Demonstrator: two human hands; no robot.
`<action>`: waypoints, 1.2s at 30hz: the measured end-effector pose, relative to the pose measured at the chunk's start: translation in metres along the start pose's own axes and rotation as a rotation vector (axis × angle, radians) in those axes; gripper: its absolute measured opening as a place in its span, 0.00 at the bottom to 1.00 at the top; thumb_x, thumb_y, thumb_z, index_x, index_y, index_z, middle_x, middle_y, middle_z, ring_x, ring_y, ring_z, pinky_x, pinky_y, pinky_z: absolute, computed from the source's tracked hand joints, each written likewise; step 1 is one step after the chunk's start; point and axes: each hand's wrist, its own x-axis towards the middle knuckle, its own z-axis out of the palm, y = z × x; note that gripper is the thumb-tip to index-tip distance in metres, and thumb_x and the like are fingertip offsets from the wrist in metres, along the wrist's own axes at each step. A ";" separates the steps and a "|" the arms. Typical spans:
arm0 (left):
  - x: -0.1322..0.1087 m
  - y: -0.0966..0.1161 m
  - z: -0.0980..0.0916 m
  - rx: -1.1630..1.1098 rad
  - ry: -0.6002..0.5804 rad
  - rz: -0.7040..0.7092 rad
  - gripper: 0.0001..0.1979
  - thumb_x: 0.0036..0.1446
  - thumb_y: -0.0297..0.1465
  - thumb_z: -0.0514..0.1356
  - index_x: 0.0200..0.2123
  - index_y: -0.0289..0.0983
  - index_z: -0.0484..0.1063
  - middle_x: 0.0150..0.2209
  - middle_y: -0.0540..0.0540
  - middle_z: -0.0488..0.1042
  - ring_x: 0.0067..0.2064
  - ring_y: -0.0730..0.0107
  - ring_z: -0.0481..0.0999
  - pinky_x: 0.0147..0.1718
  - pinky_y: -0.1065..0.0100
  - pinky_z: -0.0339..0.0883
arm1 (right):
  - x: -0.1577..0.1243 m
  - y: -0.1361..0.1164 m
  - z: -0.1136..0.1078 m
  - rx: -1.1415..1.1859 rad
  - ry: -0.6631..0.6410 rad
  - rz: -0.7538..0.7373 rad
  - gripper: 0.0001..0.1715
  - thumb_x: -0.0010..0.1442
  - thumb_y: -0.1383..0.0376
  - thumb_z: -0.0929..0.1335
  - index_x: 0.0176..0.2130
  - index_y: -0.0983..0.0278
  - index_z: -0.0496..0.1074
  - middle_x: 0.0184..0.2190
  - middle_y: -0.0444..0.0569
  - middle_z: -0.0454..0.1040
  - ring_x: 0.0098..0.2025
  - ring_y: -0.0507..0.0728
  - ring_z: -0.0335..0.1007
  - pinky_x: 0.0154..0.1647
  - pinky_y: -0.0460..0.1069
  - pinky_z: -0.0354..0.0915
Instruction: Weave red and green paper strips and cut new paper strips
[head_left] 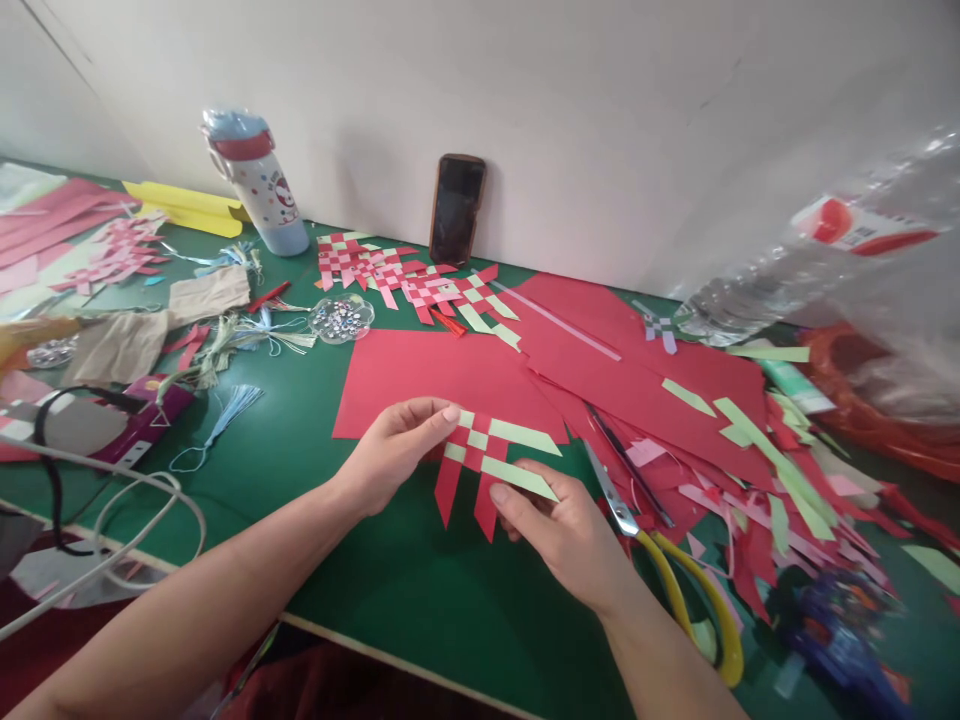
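Between my hands is a small woven paper fish (471,440), red and pale green strips crossed in a checker pattern with pointed tails. My left hand (409,440) pinches its upper left corner between thumb and fingers. At its lower right, my right hand (555,520) is closed on the tail strips, thumb on the red and green ends. Behind it lies a red paper sheet (420,375) on the green table. Scissors (667,570) with yellow handles rest just right of my right hand.
Finished woven fish (375,265) lie by the wall, near an upright phone (457,208) and a water bottle (262,190). Beads fill a clear dish (342,320). Paper scraps (780,500) and a blue tape dispenser (844,630) occupy the right; a white cable (172,500) loops at left.
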 end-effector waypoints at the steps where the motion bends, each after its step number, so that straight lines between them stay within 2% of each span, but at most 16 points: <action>1: 0.001 0.000 -0.001 0.013 0.021 0.010 0.15 0.56 0.43 0.66 0.35 0.36 0.76 0.32 0.48 0.77 0.33 0.73 0.75 0.37 0.71 0.68 | 0.000 0.000 0.001 -0.016 -0.003 0.001 0.19 0.60 0.48 0.67 0.32 0.61 0.69 0.22 0.39 0.63 0.25 0.50 0.58 0.28 0.46 0.63; 3: 0.003 -0.001 -0.004 0.037 0.052 0.012 0.14 0.52 0.41 0.68 0.32 0.36 0.75 0.30 0.50 0.76 0.30 0.76 0.72 0.34 0.72 0.67 | -0.001 0.001 0.001 -0.042 -0.010 0.004 0.20 0.59 0.47 0.67 0.30 0.61 0.68 0.21 0.39 0.61 0.24 0.49 0.57 0.26 0.46 0.61; 5: 0.005 -0.002 -0.008 0.068 0.067 0.009 0.15 0.51 0.41 0.69 0.30 0.35 0.74 0.28 0.51 0.74 0.28 0.77 0.71 0.32 0.73 0.66 | 0.000 0.004 0.000 -0.020 0.028 0.002 0.22 0.59 0.45 0.67 0.31 0.61 0.69 0.22 0.40 0.64 0.24 0.50 0.59 0.25 0.46 0.61; 8: 0.005 -0.001 -0.011 0.164 0.043 0.020 0.15 0.53 0.43 0.66 0.30 0.36 0.73 0.27 0.51 0.74 0.28 0.76 0.71 0.32 0.72 0.66 | 0.004 0.009 -0.009 0.153 0.233 -0.103 0.26 0.59 0.42 0.65 0.36 0.61 0.70 0.25 0.43 0.69 0.24 0.50 0.62 0.24 0.46 0.62; 11: 0.002 0.000 -0.010 0.296 -0.028 0.024 0.14 0.54 0.42 0.64 0.31 0.36 0.73 0.29 0.49 0.75 0.29 0.73 0.73 0.32 0.70 0.67 | 0.010 0.010 -0.020 0.330 0.473 -0.279 0.23 0.60 0.44 0.65 0.37 0.60 0.69 0.25 0.41 0.67 0.22 0.48 0.59 0.22 0.45 0.59; 14: -0.006 -0.001 -0.006 0.483 -0.089 0.033 0.11 0.53 0.40 0.65 0.31 0.37 0.76 0.27 0.48 0.76 0.28 0.70 0.73 0.29 0.70 0.66 | 0.014 0.009 -0.026 0.362 0.596 -0.344 0.19 0.60 0.47 0.66 0.35 0.60 0.68 0.24 0.40 0.65 0.21 0.47 0.57 0.21 0.44 0.57; 17: -0.020 -0.001 -0.005 0.688 -0.051 0.099 0.08 0.53 0.37 0.65 0.36 0.41 0.79 0.30 0.46 0.78 0.34 0.63 0.75 0.35 0.66 0.67 | 0.017 0.010 -0.028 0.331 0.603 -0.366 0.19 0.60 0.48 0.67 0.34 0.61 0.68 0.26 0.40 0.65 0.22 0.47 0.57 0.22 0.44 0.57; 19: -0.032 -0.001 -0.009 0.830 0.012 0.189 0.10 0.56 0.35 0.63 0.42 0.43 0.78 0.39 0.43 0.79 0.44 0.57 0.76 0.46 0.61 0.66 | 0.017 0.011 -0.027 0.302 0.598 -0.385 0.18 0.62 0.49 0.66 0.35 0.60 0.68 0.27 0.40 0.66 0.22 0.47 0.57 0.22 0.44 0.57; 21: -0.044 -0.004 -0.014 1.049 0.020 0.328 0.13 0.61 0.33 0.58 0.48 0.42 0.77 0.48 0.40 0.77 0.53 0.53 0.73 0.55 0.55 0.61 | 0.016 0.013 -0.026 0.255 0.586 -0.402 0.17 0.63 0.49 0.65 0.36 0.60 0.68 0.27 0.40 0.67 0.22 0.47 0.58 0.23 0.44 0.58; 23: -0.055 -0.009 -0.019 1.314 -0.088 0.472 0.17 0.65 0.31 0.53 0.54 0.43 0.74 0.57 0.42 0.73 0.60 0.52 0.67 0.61 0.51 0.56 | 0.015 0.014 -0.025 0.190 0.563 -0.413 0.18 0.64 0.49 0.65 0.37 0.60 0.69 0.27 0.40 0.67 0.22 0.47 0.59 0.23 0.44 0.58; 25: -0.062 -0.018 -0.023 1.515 -0.221 0.544 0.20 0.67 0.34 0.51 0.61 0.45 0.67 0.63 0.46 0.68 0.68 0.53 0.56 0.65 0.49 0.48 | 0.013 0.014 -0.023 0.109 0.536 -0.420 0.19 0.64 0.49 0.64 0.37 0.61 0.70 0.27 0.41 0.68 0.23 0.48 0.60 0.23 0.45 0.59; 27: -0.066 -0.027 -0.026 1.654 -0.269 0.578 0.23 0.68 0.37 0.51 0.65 0.45 0.60 0.65 0.49 0.64 0.70 0.55 0.50 0.67 0.49 0.43 | 0.012 0.015 -0.021 0.016 0.521 -0.432 0.19 0.64 0.49 0.64 0.37 0.62 0.71 0.26 0.43 0.69 0.23 0.49 0.61 0.24 0.45 0.59; 30: -0.066 -0.039 -0.030 1.773 -0.265 0.631 0.25 0.68 0.41 0.50 0.67 0.45 0.57 0.67 0.51 0.60 0.70 0.59 0.50 0.69 0.52 0.41 | 0.008 0.014 -0.017 -0.129 0.516 -0.454 0.17 0.64 0.51 0.64 0.36 0.61 0.71 0.26 0.43 0.71 0.24 0.50 0.63 0.26 0.45 0.59; 36: -0.061 -0.050 -0.037 1.782 -0.225 0.747 0.29 0.67 0.43 0.52 0.68 0.46 0.53 0.66 0.51 0.61 0.69 0.61 0.55 0.68 0.56 0.48 | 0.001 0.010 -0.009 -0.321 0.452 -0.486 0.18 0.68 0.54 0.60 0.36 0.60 0.71 0.26 0.43 0.73 0.28 0.51 0.68 0.32 0.45 0.63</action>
